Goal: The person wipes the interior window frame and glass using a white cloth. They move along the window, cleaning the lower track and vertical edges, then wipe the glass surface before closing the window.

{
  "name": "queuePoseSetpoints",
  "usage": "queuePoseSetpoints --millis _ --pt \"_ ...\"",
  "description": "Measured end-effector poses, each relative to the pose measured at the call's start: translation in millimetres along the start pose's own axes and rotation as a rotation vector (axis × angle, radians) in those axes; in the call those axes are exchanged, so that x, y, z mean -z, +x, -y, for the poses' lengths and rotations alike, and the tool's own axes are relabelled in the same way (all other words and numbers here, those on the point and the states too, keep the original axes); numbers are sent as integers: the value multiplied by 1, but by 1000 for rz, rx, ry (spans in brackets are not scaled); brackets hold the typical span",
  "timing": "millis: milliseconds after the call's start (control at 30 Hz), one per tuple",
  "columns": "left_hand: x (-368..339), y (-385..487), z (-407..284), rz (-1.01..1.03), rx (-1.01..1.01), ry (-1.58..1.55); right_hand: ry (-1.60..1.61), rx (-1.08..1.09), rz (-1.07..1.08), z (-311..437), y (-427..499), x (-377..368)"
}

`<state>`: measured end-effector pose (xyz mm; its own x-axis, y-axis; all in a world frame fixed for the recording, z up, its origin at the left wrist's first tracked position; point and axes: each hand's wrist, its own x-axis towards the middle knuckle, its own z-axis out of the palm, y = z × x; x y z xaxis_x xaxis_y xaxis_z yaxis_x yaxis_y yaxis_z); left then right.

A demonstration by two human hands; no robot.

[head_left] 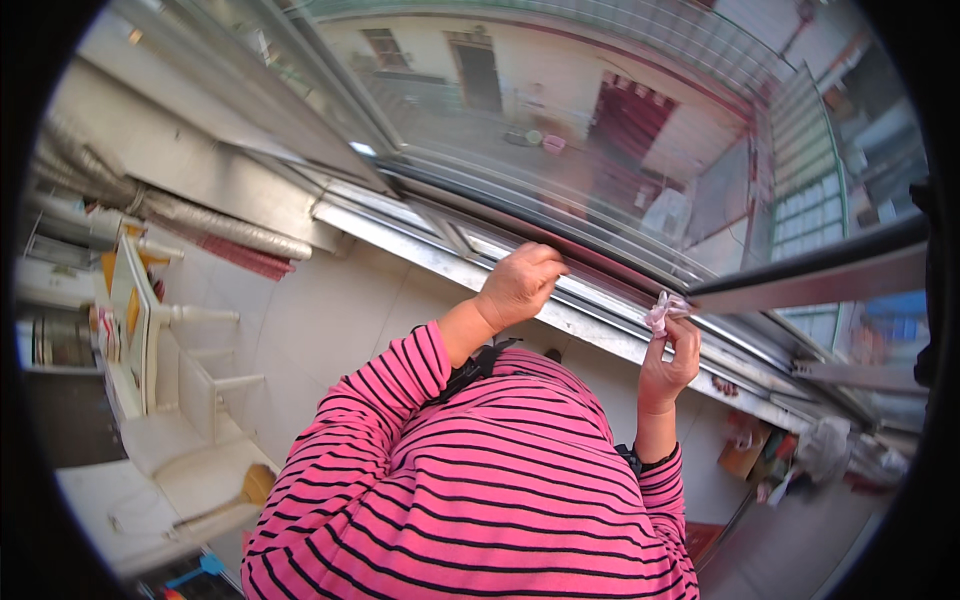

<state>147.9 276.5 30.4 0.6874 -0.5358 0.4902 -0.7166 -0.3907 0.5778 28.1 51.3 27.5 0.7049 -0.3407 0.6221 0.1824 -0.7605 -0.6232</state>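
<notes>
My right hand point(673, 360) pinches a crumpled pale pink cloth point(661, 313) between thumb and fingers. The cloth is bunched beside the lower corner of a metal-framed window sash point(806, 281). Over the window's bottom track point(600, 289) is my left hand point(521, 283), its fingers curled together. I see nothing held in it, though its palm side is hidden; whether it touches the frame is unclear. A pale, marked window sill point(585, 324) runs below both hands.
Left stand a white dresser or table point(135, 322) and a rolled curtain point(217, 225). A brush point(257, 484) lies on a white surface. Small brown items point(724, 386) lie on the sill's right end; plastic bags point(823, 446) and a cardboard box point(742, 446) are nearby. Outside is a courtyard.
</notes>
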Motion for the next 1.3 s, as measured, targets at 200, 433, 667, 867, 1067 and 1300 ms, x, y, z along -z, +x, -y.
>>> queuePoseSetpoints --millis 200,433,667,867,1067,1300 --pt "11 -34 -3 -116 128 -20 -23 180 59 4 18 -35" --pt "30 -74 7 -145 320 -16 59 246 202 35 24 -81" --pt "68 -82 43 -222 369 -96 89 376 341 89 31 -144" --pt "116 -122 92 -330 528 -261 -163 464 353 139 23 -215" --pt "152 -157 129 -340 758 -506 -269 503 410 187 17 -272" --pt "171 -170 148 -310 754 -587 -394 433 424 213 12 -297"
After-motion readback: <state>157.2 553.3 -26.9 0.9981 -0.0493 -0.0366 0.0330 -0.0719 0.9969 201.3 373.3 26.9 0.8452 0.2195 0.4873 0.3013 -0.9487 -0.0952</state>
